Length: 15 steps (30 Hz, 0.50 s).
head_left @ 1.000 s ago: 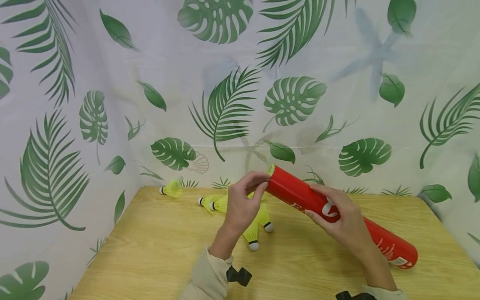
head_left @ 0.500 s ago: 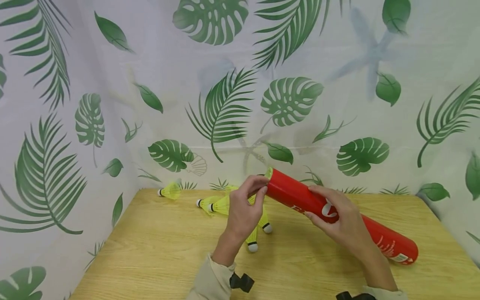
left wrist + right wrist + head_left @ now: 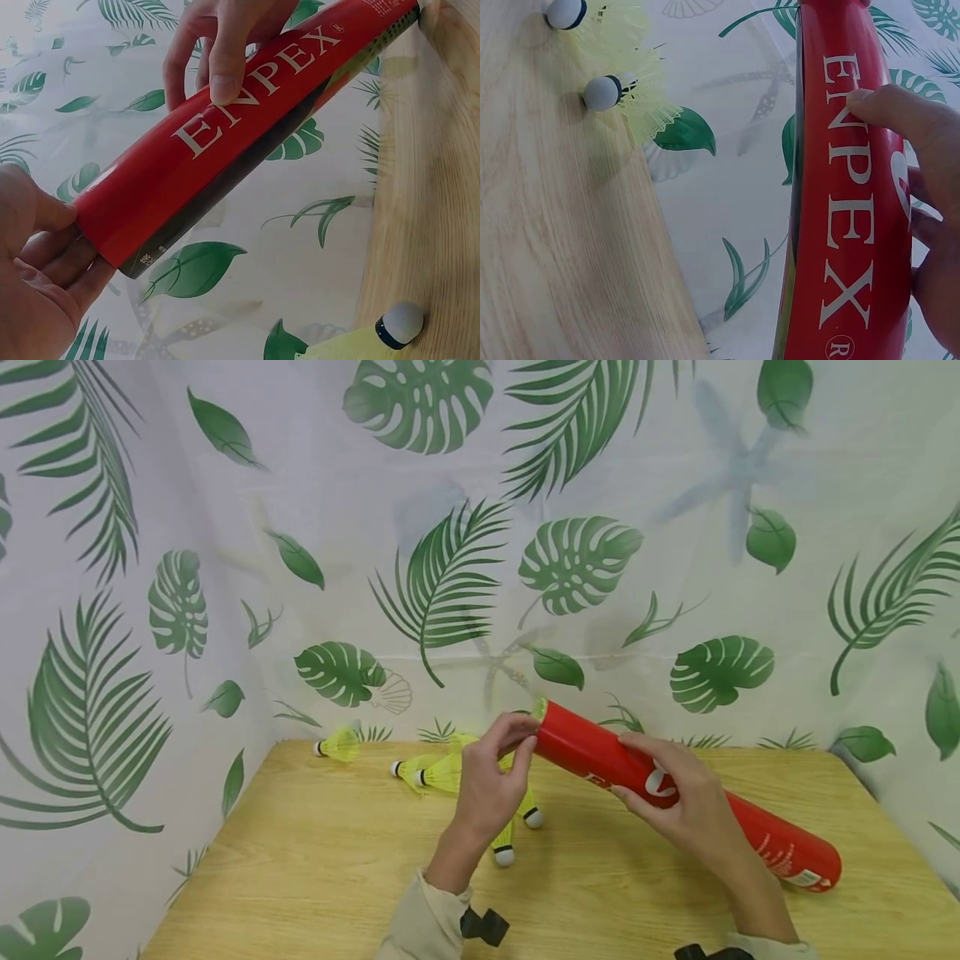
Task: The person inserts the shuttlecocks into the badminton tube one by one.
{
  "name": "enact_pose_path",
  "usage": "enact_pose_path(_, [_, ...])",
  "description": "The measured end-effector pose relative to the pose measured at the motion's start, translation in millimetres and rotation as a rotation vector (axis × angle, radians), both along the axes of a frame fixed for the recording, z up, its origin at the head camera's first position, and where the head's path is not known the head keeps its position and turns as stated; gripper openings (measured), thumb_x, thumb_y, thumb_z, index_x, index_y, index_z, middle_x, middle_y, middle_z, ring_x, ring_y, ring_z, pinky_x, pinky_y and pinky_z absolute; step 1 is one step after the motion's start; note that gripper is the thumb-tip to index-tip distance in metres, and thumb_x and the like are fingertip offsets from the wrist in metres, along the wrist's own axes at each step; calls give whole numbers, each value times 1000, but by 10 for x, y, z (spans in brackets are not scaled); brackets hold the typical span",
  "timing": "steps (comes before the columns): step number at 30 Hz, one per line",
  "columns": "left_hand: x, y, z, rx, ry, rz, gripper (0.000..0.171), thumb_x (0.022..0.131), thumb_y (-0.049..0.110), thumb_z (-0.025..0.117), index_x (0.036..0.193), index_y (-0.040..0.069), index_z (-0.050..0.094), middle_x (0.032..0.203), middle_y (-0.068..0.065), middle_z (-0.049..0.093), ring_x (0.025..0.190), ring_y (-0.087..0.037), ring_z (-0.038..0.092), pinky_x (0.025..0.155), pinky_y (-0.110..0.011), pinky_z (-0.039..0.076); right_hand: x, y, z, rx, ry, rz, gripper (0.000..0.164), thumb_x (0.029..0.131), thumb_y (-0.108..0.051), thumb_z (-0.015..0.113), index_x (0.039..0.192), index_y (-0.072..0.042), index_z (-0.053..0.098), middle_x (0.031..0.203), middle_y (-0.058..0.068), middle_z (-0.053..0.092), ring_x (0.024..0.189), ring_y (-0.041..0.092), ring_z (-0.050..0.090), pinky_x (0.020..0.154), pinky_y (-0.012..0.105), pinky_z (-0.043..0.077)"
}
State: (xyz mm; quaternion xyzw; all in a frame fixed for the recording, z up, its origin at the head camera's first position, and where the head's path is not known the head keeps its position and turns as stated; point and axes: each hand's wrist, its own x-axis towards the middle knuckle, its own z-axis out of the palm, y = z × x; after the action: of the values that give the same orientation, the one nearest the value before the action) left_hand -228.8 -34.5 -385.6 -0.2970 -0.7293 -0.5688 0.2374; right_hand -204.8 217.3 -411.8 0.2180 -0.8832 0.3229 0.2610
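Observation:
A long red shuttlecock tube (image 3: pixel 592 743) lettered ENPEX slants up to the left, its mouth raised and its far end low over the table at right. My right hand (image 3: pixel 690 802) grips it around the middle, thumb lying across the lettering in the right wrist view. At the raised mouth, my left hand (image 3: pixel 491 777) has its thumb at the rim and its fingers reaching into the opening, the fingertips hidden. A yellow-green edge (image 3: pixel 540 708) shows at that mouth. Behind and below the left hand lie several yellow shuttlecocks (image 3: pixel 441 772) with white heads, partly covered by it.
One shuttlecock (image 3: pixel 341 745) lies apart at the table's back left. The wooden table (image 3: pixel 300 860) meets a white leaf-printed cloth (image 3: pixel 465 468) at its back and left. Near the left hand, a white shuttlecock head (image 3: pixel 401 324) shows by the table edge.
The head view has shifted slightly. Both hands keep nearly the same places on the tube, and the loose shuttlecocks have not moved on the table.

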Motion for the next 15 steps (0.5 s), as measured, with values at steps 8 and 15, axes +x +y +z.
enact_pose_path(8, [93,-133,-16,28,26,16,25,91,0,60,115,3,60,117,-7,64,112,-21,60,94,-38,47,5,7,12,-14,-8,-9,72,73,-23,83,136,-29,49,127,-6,56,103,11,51,69,29,54])
enact_pose_path(15, [214,-394,1,10,-22,52,21,89,-5,61,109,-1,62,105,-12,65,100,-27,62,89,-46,50,-5,109,1,-21,8,-43,72,72,-20,84,135,-30,50,127,-4,56,102,12,50,68,25,52])
